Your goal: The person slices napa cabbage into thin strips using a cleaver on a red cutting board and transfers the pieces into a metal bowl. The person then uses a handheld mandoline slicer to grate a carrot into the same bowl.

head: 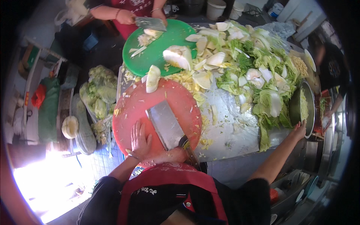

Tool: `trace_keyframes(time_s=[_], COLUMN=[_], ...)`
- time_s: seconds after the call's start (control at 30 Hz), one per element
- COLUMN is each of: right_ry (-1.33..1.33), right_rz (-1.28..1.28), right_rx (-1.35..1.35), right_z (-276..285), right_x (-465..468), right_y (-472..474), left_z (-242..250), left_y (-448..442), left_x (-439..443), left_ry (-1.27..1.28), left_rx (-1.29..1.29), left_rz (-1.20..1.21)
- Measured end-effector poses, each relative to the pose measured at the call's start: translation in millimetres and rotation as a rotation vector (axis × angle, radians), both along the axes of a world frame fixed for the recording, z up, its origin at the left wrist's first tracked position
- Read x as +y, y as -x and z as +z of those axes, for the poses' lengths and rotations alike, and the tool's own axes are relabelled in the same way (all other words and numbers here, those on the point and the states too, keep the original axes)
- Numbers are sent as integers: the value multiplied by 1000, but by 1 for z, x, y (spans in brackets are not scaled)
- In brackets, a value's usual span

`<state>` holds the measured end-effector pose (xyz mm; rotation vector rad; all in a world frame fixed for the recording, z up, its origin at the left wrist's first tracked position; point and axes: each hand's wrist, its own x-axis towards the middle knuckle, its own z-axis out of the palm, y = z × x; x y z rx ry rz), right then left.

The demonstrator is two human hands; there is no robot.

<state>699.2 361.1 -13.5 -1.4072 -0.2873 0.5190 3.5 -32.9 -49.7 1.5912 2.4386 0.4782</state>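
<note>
My left hand (140, 140) lies flat on the round red cutting board (180, 97), its fingers slightly apart and nothing in it. To its right a cleaver (167, 123) rests on the board, its handle towards my apron. Far to the right, my right hand (299, 130) grips the rim of a metal bowl (295, 104) that holds shredded pale green vegetable. A cut piece of Chinese cabbage (153, 78) lies at the red board's far edge. Beyond it, a larger cabbage piece (177, 57) sits on a round green cutting board (157, 62).
A big heap of cabbage leaves (270, 70) covers the far right of the metal table (225, 140). Opposite me a person in a red apron holds another cleaver (150, 23) over the green board. Another person stands at the far right. Bagged cabbages (99, 90) and a winter melon (84, 129) lie left.
</note>
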Motion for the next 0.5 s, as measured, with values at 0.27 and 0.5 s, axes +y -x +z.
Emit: trace_keyframes(time_s=[0.27,0.5], right_ry=[-31,357], right_rz=[1493,1580], right_rx=[-815,-1267], right_z=[-24,10], right_x=[-227,-290], right_y=[378,455], left_z=[-6,-14], left_y=[5,16], left_x=[6,5], left_ry=[-64,-250], left_rx=[-49,-143], left_rz=[-43,-26])
